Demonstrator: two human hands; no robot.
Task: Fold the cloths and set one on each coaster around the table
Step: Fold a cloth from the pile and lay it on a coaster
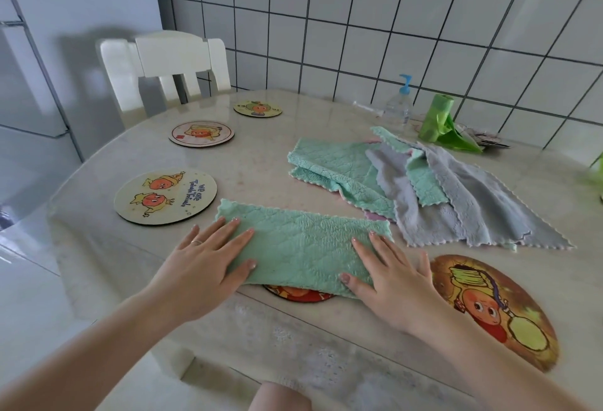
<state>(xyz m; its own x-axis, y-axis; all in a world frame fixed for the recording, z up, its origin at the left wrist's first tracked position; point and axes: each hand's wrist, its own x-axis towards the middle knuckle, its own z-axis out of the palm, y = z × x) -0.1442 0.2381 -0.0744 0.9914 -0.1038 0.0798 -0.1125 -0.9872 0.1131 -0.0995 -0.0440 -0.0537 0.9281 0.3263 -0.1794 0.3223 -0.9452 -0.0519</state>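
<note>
Both hands, left hand (208, 260) and right hand (388, 280), flat with fingers spread (gripping nothing) on the green cloth (303, 244); smooth outward, then fold ends together squarely

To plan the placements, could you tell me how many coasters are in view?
5: far one by the chair, second, two-character one, one mostly hidden under the green cloth, large one near right.

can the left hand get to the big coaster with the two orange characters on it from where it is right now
Probably yes. The left hand lies flat on the left end of the folded green cloth, and the two-character coaster sits just beyond it on bare table, with nothing between them.
</note>
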